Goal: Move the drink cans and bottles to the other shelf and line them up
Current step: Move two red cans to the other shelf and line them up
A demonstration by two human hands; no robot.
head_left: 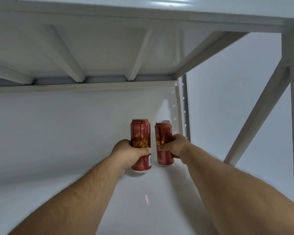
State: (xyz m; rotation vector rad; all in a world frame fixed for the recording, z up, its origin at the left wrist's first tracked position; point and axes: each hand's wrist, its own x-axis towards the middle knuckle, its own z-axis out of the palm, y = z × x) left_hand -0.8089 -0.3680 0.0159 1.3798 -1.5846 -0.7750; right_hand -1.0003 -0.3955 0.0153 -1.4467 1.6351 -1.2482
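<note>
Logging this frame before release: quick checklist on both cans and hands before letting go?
1. Left hand has a grip on the left can: ok, fingers curled round it.
2. Right hand has a grip on the right can: ok.
3. Both cans upright: ok, neither tilts noticeably.
4. Cans seated on the white shelf: cannot tell; the bases look at or just above the surface.
5. Cans apart, not touching: ok, a gap shows between them.
6. Lined up in a row: not ok yet; the right can sits a little further back than the left.
</note>
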